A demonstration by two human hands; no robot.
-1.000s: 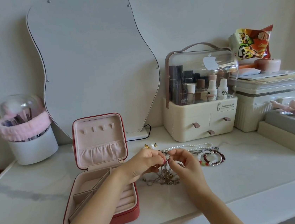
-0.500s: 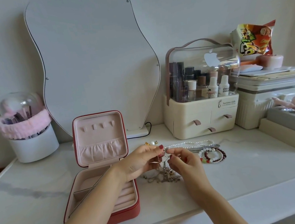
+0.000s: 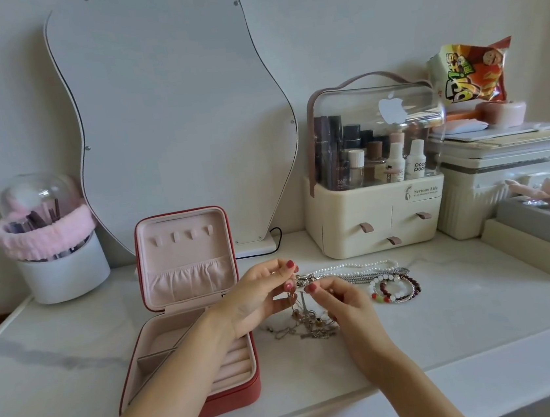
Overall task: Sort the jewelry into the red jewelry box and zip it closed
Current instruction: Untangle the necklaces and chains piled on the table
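Head view: table point(image 3: 450, 318) carries open red jewelry box point(image 3: 182, 253) toward its left front edge. My left hand point(image 3: 260, 299) and right hand point(image 3: 342, 300) both pinch a thin chain point(image 3: 300, 303) above the tangled pile point(image 3: 307, 328). Risk: lifting snags, drags pile off front edge.

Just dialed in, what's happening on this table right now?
A person is sorting jewelry. Both hands, the left hand and the right hand, pinch a thin chain lifted above a tangled pile of chains on the table. The red box sits open to the left; the compartments in view look empty. A pearl necklace and beaded bracelets lie to the right, not yet sorted.
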